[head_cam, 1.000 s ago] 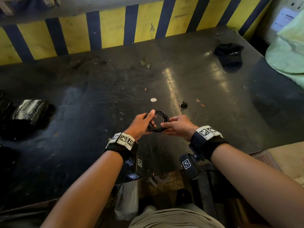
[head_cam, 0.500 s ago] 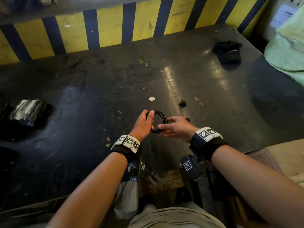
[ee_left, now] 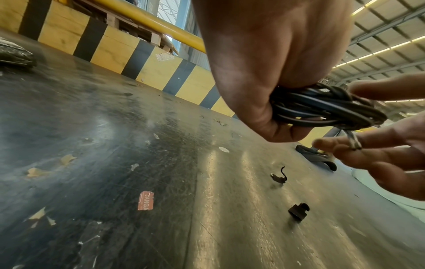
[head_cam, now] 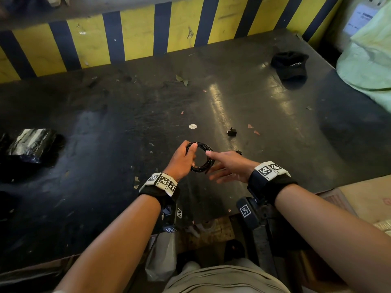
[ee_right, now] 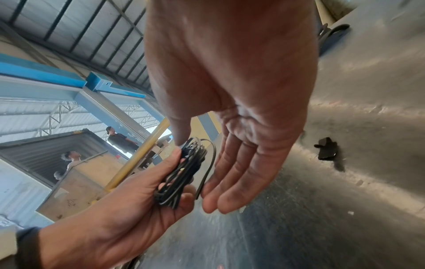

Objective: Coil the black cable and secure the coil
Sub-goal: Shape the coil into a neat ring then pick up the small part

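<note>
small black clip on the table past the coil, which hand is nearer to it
Right. The open right hand sits just below the clip; the left hand, gripping the cable coil, is farther left.

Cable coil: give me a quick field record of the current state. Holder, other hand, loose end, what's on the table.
cable coil: black, several loops, held above the table
left hand: grips the coil's left side
right hand: fingers straight, beside the coil, no grip
loose end: hangs free beside the right fingers
tie or fastener on coil: none visible
table: dark, scuffed; small black clip, black cap, round white sticker
</note>
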`<act>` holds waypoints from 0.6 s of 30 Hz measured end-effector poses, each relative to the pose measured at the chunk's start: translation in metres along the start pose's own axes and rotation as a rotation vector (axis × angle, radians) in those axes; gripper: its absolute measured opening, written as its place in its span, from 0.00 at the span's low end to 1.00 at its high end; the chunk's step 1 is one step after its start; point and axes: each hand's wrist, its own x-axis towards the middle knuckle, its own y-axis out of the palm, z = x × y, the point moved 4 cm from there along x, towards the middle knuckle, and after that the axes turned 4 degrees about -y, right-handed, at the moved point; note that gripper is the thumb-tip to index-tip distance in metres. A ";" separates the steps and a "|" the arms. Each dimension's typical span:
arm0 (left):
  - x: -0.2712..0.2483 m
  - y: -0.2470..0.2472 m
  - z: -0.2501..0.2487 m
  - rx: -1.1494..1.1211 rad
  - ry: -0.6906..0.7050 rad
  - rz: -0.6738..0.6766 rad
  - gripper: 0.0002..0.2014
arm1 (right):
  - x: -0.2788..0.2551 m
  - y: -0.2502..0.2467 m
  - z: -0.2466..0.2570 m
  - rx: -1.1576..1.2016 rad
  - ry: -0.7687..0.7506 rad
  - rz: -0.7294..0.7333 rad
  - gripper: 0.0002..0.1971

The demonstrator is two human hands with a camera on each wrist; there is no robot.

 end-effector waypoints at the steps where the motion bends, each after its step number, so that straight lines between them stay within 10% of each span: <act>1: 0.000 0.000 0.000 0.006 -0.001 -0.002 0.13 | -0.001 -0.002 -0.001 -0.005 0.012 -0.008 0.26; 18: 0.002 0.002 -0.002 0.019 -0.068 0.074 0.14 | 0.013 -0.020 -0.004 0.190 -0.109 -0.154 0.05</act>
